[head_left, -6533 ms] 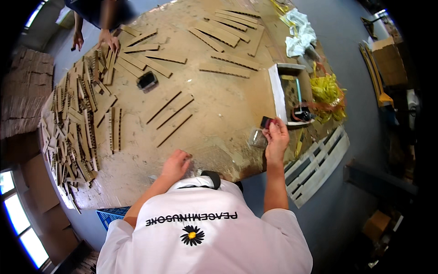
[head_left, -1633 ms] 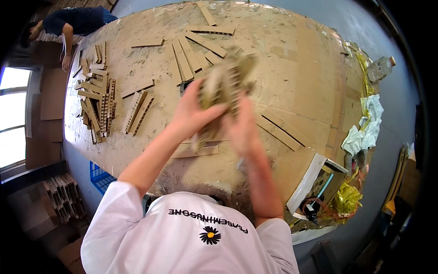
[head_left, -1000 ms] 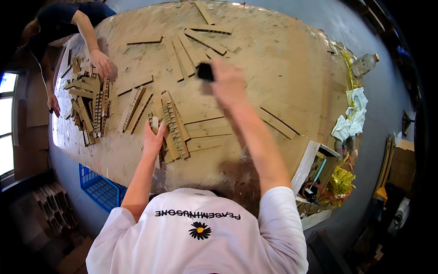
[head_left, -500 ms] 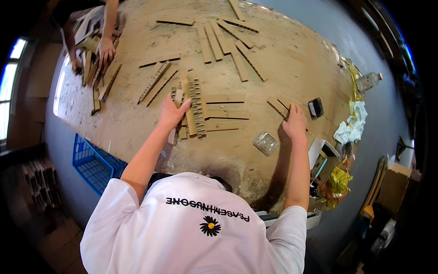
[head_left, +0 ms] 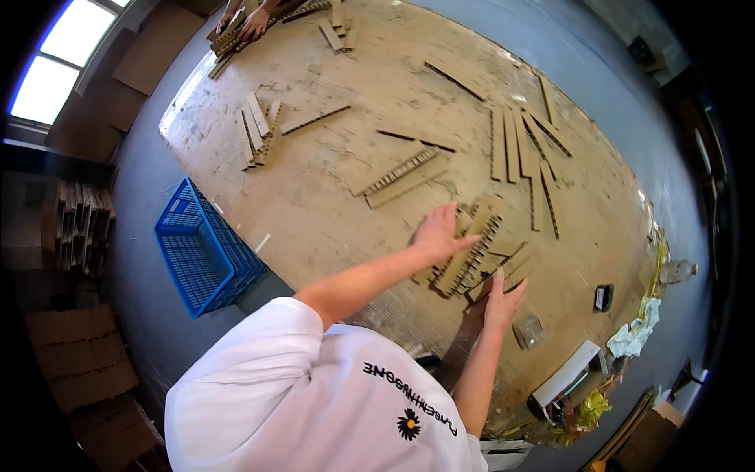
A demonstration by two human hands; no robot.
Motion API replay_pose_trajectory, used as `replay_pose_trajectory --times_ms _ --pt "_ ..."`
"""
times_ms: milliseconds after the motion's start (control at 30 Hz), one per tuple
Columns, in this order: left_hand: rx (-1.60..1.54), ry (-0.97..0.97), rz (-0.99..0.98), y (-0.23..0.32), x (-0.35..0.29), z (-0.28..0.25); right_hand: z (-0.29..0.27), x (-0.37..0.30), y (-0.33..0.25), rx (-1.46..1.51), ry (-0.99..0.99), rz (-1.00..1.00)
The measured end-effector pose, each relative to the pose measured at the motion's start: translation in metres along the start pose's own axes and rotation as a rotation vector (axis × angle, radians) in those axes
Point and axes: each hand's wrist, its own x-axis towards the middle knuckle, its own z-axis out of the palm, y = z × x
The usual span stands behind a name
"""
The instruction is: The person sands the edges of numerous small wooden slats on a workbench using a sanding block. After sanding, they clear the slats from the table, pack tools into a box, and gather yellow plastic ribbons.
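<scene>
A stack of brown cardboard strips (head_left: 472,250) with fluted, notched edges lies on the table in front of me. My left hand (head_left: 440,236) rests against its left side, fingers stretched out and the thumb lying over the strips. To the right of the stack, my right hand (head_left: 502,303) has its thumb and fingers around a few loose cardboard strips (head_left: 517,273), close against the stack. The fingers partly hide these strips. Past my left hand, more cardboard strips (head_left: 401,171) lie on the table.
Fanned strips (head_left: 515,145) lie far right, and a small group (head_left: 255,130) far left. At the back left, another person's hands (head_left: 253,25) hold a bundle. A blue crate (head_left: 206,248) stands left of the table. A clear container (head_left: 528,331) and a black box (head_left: 603,297) sit right.
My view has swung to the left, bringing more of the blue crate into sight. My right hand has moved in from the right to the stack, where loose strips are now gathered.
</scene>
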Motion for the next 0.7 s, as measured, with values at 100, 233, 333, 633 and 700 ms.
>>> replay_pose_trajectory --times_ms 100,233,333,633,700 --pt "-0.010 -0.081 0.027 -0.021 0.006 -0.032 0.052 -0.004 -0.062 -0.125 -0.109 -0.087" --pt "0.040 -0.056 -0.002 -0.099 0.045 -0.115 0.143 -0.024 -0.167 -0.117 -0.150 -0.079" --pt "0.122 0.132 -0.032 -0.174 0.086 -0.185 0.228 -0.027 -0.250 -0.079 -0.299 -0.159" --pt "0.181 1.028 0.300 -0.333 0.189 -0.428 0.477 -0.028 -0.502 0.525 -0.575 -0.427" --pt "0.184 1.076 0.135 -0.352 0.156 -0.451 0.472 -0.002 -0.512 0.377 -0.583 -0.480"
